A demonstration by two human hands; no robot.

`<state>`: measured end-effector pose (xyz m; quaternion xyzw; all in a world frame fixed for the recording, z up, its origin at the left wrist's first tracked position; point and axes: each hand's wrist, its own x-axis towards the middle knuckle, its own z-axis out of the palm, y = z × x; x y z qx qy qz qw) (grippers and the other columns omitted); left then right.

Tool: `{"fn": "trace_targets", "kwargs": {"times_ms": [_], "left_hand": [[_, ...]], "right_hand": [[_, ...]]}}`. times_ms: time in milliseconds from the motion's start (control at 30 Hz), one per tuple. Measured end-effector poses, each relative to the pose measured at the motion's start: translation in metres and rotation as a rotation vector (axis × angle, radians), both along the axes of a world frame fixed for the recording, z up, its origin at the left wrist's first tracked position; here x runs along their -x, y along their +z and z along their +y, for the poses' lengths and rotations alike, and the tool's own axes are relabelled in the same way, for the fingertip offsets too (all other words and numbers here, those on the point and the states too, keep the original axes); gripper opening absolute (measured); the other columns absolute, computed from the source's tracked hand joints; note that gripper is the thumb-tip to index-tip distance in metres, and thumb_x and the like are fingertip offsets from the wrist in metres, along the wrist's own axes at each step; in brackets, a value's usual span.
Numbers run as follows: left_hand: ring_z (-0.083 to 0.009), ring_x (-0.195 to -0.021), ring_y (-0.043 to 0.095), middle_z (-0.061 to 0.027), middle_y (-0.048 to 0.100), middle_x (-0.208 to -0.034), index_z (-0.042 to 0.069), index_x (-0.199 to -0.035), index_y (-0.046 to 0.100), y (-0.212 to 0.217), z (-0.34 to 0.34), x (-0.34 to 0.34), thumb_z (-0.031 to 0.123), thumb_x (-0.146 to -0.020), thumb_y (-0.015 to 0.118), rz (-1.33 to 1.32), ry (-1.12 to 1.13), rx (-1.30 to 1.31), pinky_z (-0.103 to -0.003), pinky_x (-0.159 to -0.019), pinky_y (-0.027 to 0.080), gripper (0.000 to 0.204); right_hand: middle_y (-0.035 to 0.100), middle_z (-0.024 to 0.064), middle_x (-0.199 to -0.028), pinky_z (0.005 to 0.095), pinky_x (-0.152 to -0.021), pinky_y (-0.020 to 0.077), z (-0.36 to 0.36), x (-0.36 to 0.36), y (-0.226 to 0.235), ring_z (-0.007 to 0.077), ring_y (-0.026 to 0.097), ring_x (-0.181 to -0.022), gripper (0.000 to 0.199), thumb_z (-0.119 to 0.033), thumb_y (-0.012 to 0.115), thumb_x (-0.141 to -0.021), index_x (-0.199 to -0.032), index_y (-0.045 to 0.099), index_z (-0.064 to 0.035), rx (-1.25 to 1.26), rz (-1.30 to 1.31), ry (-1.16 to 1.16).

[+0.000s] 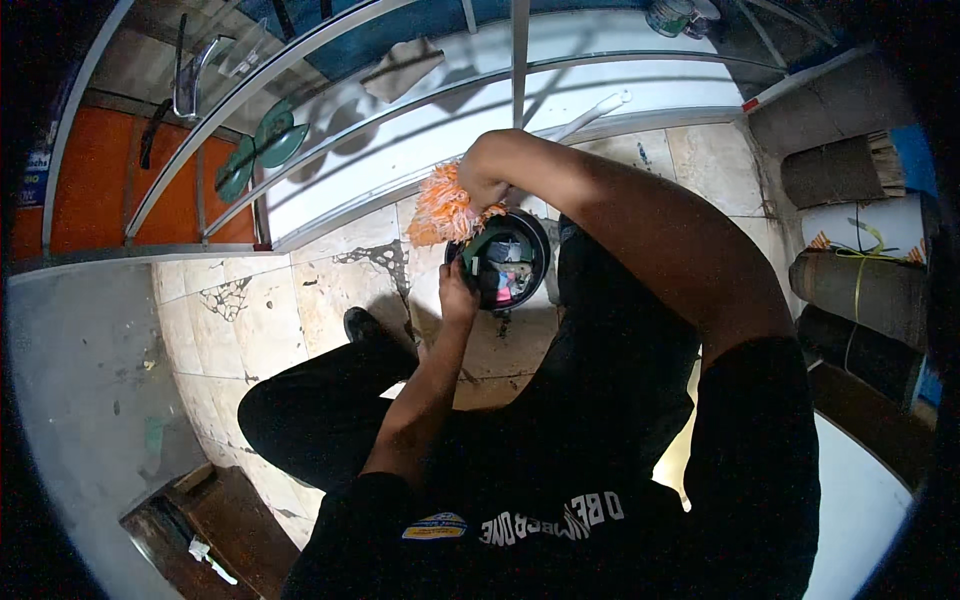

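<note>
A round, hollow black thing like a helmet or tub (543, 262) stands between my legs, its opening toward me. Inside show a dark green part and small pink and pale pieces that I cannot name. My left hand (459, 293) grips its left rim, fingers curled over the edge. At the far side my right hand (483, 192) is closed on an orange-and-white fluffy duster (440, 210), with the arm bent around from the right. The duster's strands hang beside the rim at the upper left. The right fingers are partly hidden by strands and wrist.
A metal-framed glass case (518, 70) with a white base runs along the far side; a green object (278, 135) shows at its left. Worn tiles (240, 330) cover the floor. Rolled materials (860, 290) stack at right, and a brown wooden box (235, 530) sits lower left.
</note>
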<state>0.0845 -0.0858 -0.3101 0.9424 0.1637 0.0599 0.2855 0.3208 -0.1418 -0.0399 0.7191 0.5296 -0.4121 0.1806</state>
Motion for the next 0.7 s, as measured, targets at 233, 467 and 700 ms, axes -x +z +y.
{"fn": "trace_targets", "kwargs": {"times_ms": [233,467,700], "left_hand": [[-0.0400,-0.088,0.050,-0.0238,0.052,-0.092,-0.005,-0.105,0.050,-0.016,-0.009,0.003,0.004,-0.080,0.044,0.063,0.079,-0.037,-0.045,-0.078,0.042,0.027],[-0.0420,-0.081,0.047,-0.0224,0.050,-0.087,-0.001,-0.096,0.047,-0.001,0.002,-0.001,0.002,-0.067,0.055,-0.121,-0.058,0.023,-0.048,-0.071,0.039,0.030],[-0.0419,-0.088,0.048,-0.0227,0.050,-0.091,0.000,-0.101,0.045,0.034,-0.018,-0.009,0.001,-0.062,0.061,0.031,-0.064,0.038,-0.047,-0.076,0.040,0.042]], "right_hand": [[0.065,0.0146,-0.087,0.0411,-0.071,0.0457,-0.002,-0.003,-0.003,0.0281,0.060,-0.076,0.048,-0.046,0.056,-0.083,-0.097,0.066,-0.0012,0.002,0.038,-0.018],[0.065,0.0140,-0.084,0.0407,-0.067,0.0460,-0.001,-0.002,0.003,0.0266,0.059,-0.073,0.047,-0.046,0.055,-0.083,-0.093,0.067,-0.0010,-0.011,0.025,0.020],[0.065,0.0131,-0.084,0.0396,-0.066,0.0461,-0.003,-0.001,0.008,0.0254,0.059,-0.072,0.043,-0.041,0.057,-0.083,-0.093,0.067,-0.0010,0.021,0.051,-0.051]]}}
